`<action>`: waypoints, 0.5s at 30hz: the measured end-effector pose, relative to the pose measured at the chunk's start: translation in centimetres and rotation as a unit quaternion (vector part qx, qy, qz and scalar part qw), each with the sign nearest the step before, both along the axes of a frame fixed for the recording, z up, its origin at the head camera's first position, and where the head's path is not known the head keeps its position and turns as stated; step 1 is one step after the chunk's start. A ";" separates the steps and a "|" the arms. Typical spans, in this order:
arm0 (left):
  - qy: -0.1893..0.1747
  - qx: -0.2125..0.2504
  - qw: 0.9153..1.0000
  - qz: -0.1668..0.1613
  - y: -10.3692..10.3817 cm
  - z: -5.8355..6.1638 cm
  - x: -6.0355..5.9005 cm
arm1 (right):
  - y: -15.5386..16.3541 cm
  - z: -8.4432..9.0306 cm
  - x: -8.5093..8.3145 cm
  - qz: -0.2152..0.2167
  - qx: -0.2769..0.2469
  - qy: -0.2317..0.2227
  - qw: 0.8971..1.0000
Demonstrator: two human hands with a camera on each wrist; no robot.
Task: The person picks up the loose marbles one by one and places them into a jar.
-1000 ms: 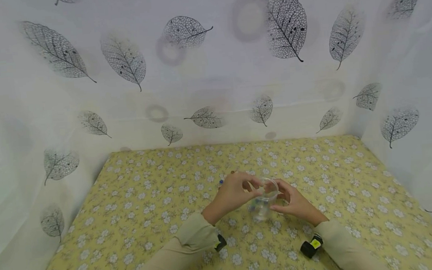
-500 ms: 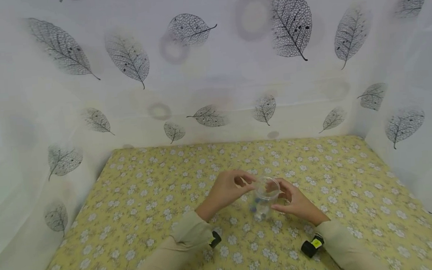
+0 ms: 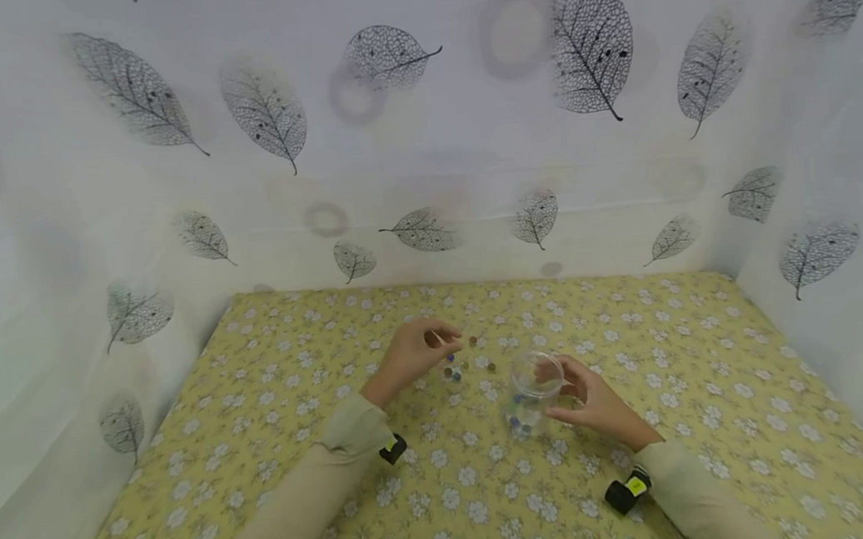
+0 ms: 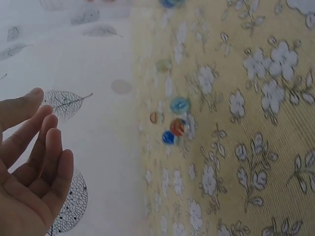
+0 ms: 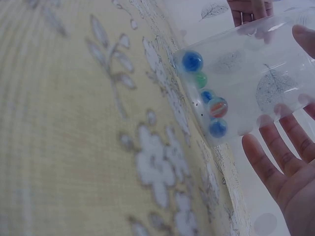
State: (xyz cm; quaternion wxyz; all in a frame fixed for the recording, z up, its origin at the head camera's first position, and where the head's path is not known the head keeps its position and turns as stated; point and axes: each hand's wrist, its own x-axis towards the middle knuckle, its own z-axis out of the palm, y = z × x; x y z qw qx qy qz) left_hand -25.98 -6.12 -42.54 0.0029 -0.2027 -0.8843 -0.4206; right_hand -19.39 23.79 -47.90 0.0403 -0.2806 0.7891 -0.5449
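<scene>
My right hand (image 3: pixel 595 404) grips the clear plastic cup (image 3: pixel 533 388), fingers and thumb curled round its wall. The cup stands on the yellow floral tablecloth (image 3: pixel 264 448) near the middle, just right of centre. Long axis roughly vertical, mouth up, base on the cloth, leaning slightly.

Inside the cup, at the bottom: several marbles in cup (image 5: pixel 209 101). The right wrist view shows two or three blue, one green, one orange-striped.

My left hand (image 3: pixel 411 356) is empty, fingers relaxed and loosely bent, just above the cloth to the left of the cup, apart from it. Just beside its fingertips lie the loose marbles (image 4: pixel 172 129): blue, orange-striped, light blue, a small amber one, clustered on the cloth.

Versus a second ago: left hand was at the cup's rim; it has now pulled away left, toward the loose marbles. Right hand's hold on the cup unchanged.
</scene>
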 end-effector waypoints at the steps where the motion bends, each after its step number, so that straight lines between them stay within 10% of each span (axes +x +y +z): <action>1: 0.002 0.000 1.000 0.001 -0.2 -0.1 -0.2 | 0.0 0.0 0.0 0.000 0.000 0.002 1.000; 15: -0.052 -0.084 0.995 -0.026 -1.4 -2.5 -2.0 | 0.0 0.1 -0.1 -0.003 0.009 -0.002 1.000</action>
